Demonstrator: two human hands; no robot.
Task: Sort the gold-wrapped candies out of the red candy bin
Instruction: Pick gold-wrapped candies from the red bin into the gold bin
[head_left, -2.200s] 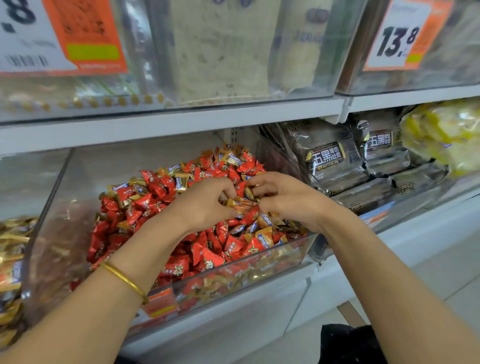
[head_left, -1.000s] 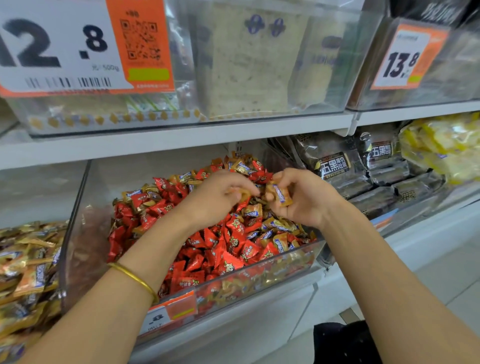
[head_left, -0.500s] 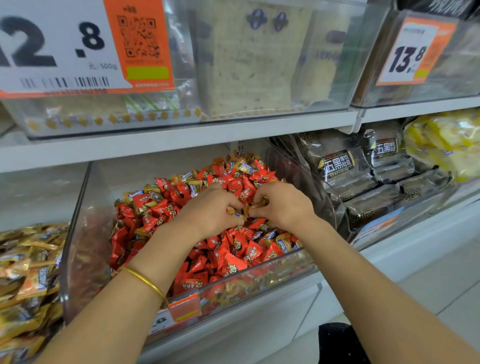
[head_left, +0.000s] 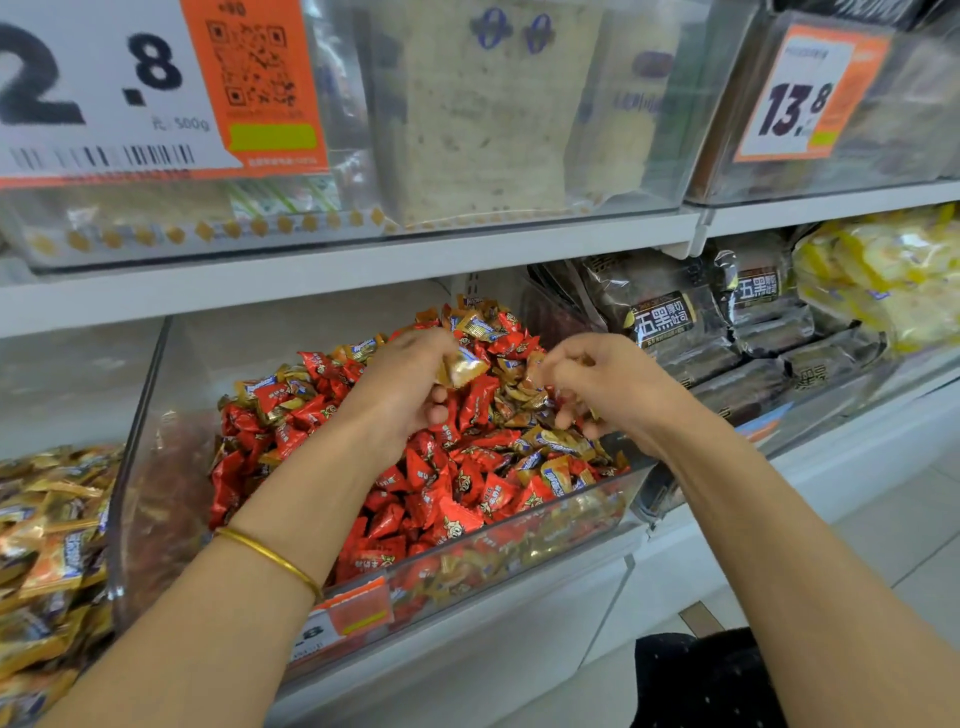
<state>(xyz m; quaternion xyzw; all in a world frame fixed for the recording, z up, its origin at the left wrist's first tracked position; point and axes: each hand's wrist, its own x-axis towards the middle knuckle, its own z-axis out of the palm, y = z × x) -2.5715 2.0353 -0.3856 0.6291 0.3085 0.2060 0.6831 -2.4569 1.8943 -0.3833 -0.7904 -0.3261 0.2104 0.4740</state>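
Observation:
A clear plastic bin (head_left: 156, 426) on the lower shelf holds a heap of red-wrapped candies (head_left: 447, 493) with gold-wrapped candies (head_left: 558, 441) mixed in, mostly at the right and back. My left hand (head_left: 402, 395), a gold bangle on its wrist, hovers over the heap and grips a gold-wrapped candy (head_left: 462, 368) between thumb and fingers. My right hand (head_left: 597, 384) is curled just above the gold pieces at the right; small gold candies show between its fingers.
A bin of gold-wrapped candies (head_left: 47, 545) stands to the left. Dark packaged bars (head_left: 670, 322) and yellow packets (head_left: 883, 275) lie in bins to the right. An upper shelf (head_left: 363, 265) with price labels overhangs. Tiled floor at lower right.
Both hands have lifted a little off the heap and drawn apart. The left hand now shows a gold candy in its fingers.

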